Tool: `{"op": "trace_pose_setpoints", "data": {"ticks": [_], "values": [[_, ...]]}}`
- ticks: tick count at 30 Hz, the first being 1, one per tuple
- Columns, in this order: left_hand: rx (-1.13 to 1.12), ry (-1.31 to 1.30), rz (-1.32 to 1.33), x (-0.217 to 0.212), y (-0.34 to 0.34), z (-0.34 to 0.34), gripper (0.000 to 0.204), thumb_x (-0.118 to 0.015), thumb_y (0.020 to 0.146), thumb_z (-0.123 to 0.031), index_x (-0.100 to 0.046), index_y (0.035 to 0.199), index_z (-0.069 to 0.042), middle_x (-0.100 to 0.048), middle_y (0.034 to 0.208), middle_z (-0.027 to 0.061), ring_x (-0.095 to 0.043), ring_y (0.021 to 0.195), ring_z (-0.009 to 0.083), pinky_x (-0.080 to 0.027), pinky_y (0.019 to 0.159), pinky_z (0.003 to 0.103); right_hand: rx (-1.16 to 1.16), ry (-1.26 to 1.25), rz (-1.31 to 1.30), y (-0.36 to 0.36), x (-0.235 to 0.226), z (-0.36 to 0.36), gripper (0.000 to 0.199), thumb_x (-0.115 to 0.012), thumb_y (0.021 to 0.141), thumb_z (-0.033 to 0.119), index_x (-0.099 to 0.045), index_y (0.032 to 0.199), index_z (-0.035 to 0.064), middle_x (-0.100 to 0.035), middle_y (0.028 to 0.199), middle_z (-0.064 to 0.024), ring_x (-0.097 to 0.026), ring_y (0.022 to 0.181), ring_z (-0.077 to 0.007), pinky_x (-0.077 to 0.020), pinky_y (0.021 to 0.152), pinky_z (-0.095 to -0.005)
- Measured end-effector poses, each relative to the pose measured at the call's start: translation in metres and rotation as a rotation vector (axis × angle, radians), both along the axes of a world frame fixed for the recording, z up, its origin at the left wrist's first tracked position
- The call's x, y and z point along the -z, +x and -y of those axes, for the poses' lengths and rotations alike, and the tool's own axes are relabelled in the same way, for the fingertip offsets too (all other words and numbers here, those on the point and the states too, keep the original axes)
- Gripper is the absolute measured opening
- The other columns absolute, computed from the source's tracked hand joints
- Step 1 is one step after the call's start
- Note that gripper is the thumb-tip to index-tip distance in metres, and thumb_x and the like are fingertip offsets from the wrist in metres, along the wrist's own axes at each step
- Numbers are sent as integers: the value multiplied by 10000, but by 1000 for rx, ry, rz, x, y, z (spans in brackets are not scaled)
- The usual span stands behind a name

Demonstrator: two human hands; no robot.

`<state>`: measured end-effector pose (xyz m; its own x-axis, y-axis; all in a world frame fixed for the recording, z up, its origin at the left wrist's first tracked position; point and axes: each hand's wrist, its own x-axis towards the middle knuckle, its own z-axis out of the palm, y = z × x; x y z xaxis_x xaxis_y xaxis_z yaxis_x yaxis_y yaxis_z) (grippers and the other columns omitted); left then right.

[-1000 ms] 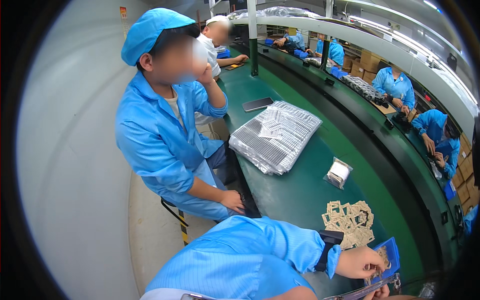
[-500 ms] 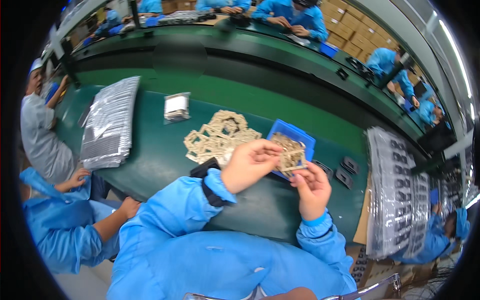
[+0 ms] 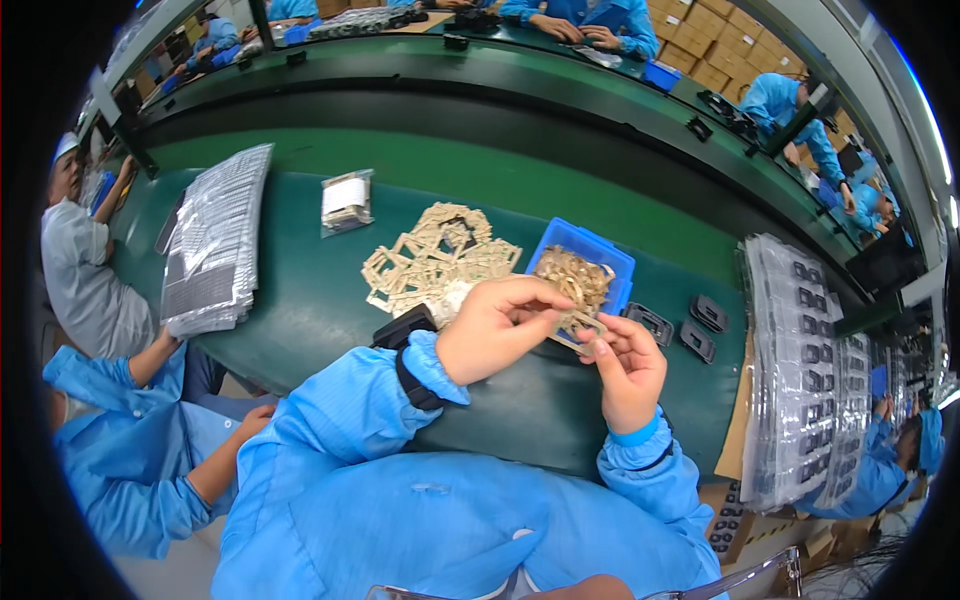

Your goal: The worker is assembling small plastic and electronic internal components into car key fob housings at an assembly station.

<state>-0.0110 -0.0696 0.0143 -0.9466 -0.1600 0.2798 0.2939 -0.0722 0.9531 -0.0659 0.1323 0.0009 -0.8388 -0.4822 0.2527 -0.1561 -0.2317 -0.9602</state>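
Two hands worked over the green bench top [image 3: 330, 300], just in front of a blue tray [image 3: 590, 255] heaped with thin tan metal frame pieces. Left of the tray lay one loose pile of the same tan frames [image 3: 430, 260], flat on the bench, touching the tray's left side. Further left sat one small clear bag with white contents [image 3: 347, 200], and beyond it one stack of silvery blister sheets [image 3: 215, 240] near the bench's left end. Right of the tray were three small black rectangular parts [image 3: 700, 325], apart from each other, then a second stack of blister sheets [image 3: 810, 370] holding rows of dark parts. A dark block [image 3: 400, 325] sat just beside the left wrist, partly hidden by the blue sleeve.

Nothing lay between the hands and the tray; the left hand covered part of the frame pile's near edge.

The left hand [image 3: 495, 335] was curled, fingertips pinched down on one tan frame piece [image 3: 570, 330]. The right hand [image 3: 630, 370] held the same piece from below, thumb and forefinger closed on its near edge, other fingers loosely bent. The piece sat between both hands, just above the bench, touching the tray's front rim or very near it; couldn't tell which.

Another person's bare forearm [image 3: 160, 350] rested at the bench's left edge. More workers in blue sat at the far line.
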Motion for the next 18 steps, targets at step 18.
{"op": "trace_pose_setpoints", "data": {"ticks": [18], "values": [[-186, -875, -713, 14, 1, -5, 259, -729, 832, -132, -691, 1037, 21, -713, 1046, 135, -692, 941, 303, -588, 760, 395, 110, 369, -306, 0, 22, -4, 153, -570, 1017, 47, -685, 1026, -53, -633, 763, -8, -535, 638, -31, -384, 543, -185]]}}
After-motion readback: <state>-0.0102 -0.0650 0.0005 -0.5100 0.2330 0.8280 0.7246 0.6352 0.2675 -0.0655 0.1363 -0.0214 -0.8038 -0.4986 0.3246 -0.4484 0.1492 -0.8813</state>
